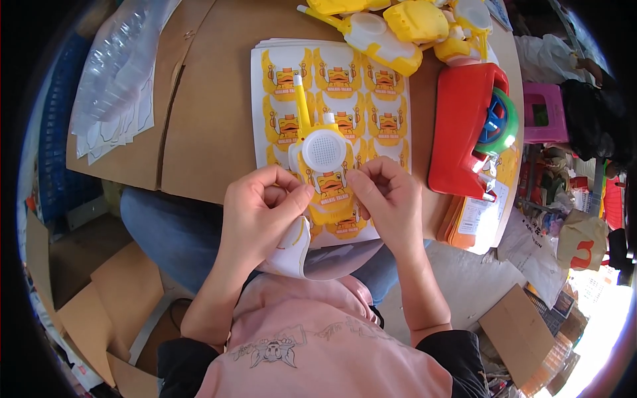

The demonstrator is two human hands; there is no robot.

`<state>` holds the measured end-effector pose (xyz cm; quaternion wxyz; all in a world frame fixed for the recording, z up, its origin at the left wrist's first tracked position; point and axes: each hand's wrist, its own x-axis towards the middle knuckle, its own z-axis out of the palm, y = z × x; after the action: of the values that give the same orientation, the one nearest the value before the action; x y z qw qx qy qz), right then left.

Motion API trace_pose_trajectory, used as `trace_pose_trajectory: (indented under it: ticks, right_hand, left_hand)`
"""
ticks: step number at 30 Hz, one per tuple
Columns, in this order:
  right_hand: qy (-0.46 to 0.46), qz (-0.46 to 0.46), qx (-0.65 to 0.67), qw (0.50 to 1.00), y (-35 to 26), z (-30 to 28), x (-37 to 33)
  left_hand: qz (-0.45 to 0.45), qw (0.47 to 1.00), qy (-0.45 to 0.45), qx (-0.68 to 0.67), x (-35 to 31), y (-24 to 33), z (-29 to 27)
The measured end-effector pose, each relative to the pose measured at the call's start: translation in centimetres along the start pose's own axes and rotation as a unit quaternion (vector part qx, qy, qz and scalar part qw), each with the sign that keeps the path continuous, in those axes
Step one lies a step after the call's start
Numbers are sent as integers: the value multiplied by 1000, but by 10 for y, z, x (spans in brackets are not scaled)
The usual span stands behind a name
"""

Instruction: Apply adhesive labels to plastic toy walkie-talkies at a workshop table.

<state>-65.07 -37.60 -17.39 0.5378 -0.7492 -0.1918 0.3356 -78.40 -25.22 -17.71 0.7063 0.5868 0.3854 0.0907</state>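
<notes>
A yellow toy walkie-talkie [324, 213], with a white round speaker grille [326, 151] and a white-tipped antenna, lies on sticker sheets [338, 60] printed with duck figures. A duck sticker [332, 184] covers its front below the grille. At its left edge, my left hand [265, 211] has thumb and forefinger pinched together. A curled white paper piece [293, 252] with yellow lines hangs from under that palm, its upper part hidden. My right hand [391, 199] is closed at the toy's right edge, thumb at the sticker's side; the other fingers are partly hidden.
Several yellow toy walkie-talkies [381, 43] are piled at the far edge. A red tape dispenser [458, 126] with green tape stands right, beside a stack of orange-edged cards [468, 222]. Clear plastic packaging [119, 66] lies far left on the cardboard tabletop [206, 119].
</notes>
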Motion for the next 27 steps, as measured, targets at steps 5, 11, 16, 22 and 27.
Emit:
trace_pose_trajectory:
  ticks: [5,11,16,22,27]
  right_hand:
    - [3,-12,-27,1000,-1,1,0]
    - [20,-32,-55,998,3,2,-1]
    - [28,-49,-86,995,-2,4,-7]
    - [22,-78,-115,990,-11,1,-14]
    - [6,-53,-149,987,-10,-6,-10]
  left_hand:
    - [-1,1000,6,-3,-1,-1,0]
    - [6,1000,11,0,0,-5,2]
    - [8,999,-3,-43,-1,-6,0]
    - [-22,994,-52,-90,-5,0,-5]
    - [17,986,-74,-147,-11,-1,3]
